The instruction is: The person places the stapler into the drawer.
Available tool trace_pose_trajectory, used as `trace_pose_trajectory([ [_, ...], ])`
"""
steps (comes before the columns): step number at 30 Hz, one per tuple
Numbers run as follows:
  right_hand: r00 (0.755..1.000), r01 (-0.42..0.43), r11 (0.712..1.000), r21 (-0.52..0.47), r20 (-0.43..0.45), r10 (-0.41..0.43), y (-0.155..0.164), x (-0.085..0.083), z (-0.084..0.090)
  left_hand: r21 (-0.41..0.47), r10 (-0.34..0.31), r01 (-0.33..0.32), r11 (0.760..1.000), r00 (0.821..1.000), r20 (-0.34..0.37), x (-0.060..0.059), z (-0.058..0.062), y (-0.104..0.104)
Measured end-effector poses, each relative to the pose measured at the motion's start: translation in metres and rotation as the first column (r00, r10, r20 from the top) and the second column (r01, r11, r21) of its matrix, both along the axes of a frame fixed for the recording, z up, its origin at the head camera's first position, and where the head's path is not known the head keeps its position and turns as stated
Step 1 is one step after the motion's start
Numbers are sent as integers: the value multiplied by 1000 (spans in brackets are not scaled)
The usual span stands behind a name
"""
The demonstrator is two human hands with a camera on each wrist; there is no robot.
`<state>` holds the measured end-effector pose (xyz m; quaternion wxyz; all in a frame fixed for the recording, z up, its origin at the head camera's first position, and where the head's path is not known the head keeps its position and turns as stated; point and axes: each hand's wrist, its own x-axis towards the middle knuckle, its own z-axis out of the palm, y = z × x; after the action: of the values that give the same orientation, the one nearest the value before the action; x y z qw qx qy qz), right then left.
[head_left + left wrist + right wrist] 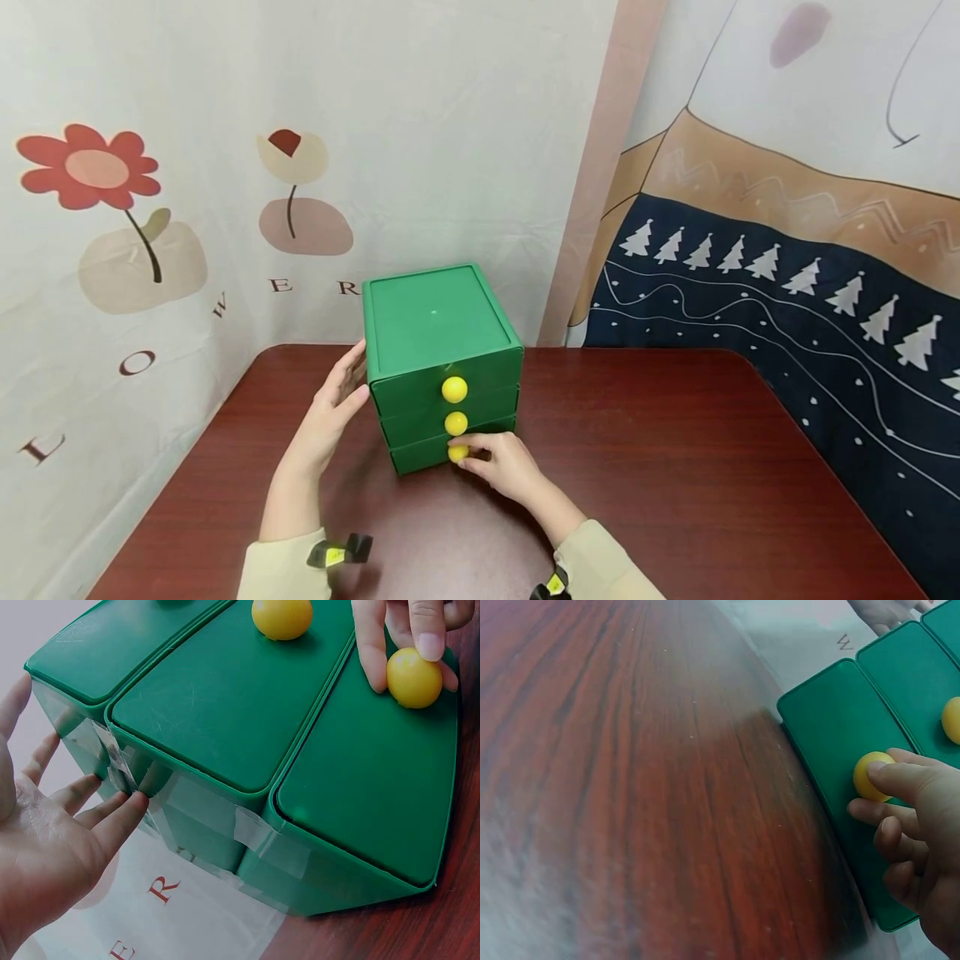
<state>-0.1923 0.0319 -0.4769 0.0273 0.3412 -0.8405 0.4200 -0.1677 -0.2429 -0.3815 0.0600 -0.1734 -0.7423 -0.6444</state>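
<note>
Green drawer box [438, 333] sits mid-frame, bare tabletop [675, 467] to its right; left hand [330, 408] presses flat, fingers apart; right hand [506, 467] fingers pinch bottom yellow knob [458, 452].

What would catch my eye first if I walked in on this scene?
A bright green drawer box with three yellow knobs down its front, standing at the back of a dark red table. The right hand pinches the bottom knob, while the left hand lies flat against the box's side. Behind hang a flower cloth and a cloth with white trees.
</note>
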Motion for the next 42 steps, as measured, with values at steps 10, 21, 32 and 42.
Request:
trace_pose_trajectory([
  [10,995,16,999,-45,95,-12,6,8,-2,4,-4,3,1000,1000,23,-1,1,1],
  [21,995,102,994,-27,-8,-102,39,22,12,16,3,-3,1000,1000,4,-1,3,5],
  [32,962,241,966,-99,-105,-251,96,27,33,10,39,-38,999,999,-33,-2,3,3],
  [42,891,328,936,-127,-287,-352,158,22,49,-287,145,-139,948,989,-3,2,7,-20],
])
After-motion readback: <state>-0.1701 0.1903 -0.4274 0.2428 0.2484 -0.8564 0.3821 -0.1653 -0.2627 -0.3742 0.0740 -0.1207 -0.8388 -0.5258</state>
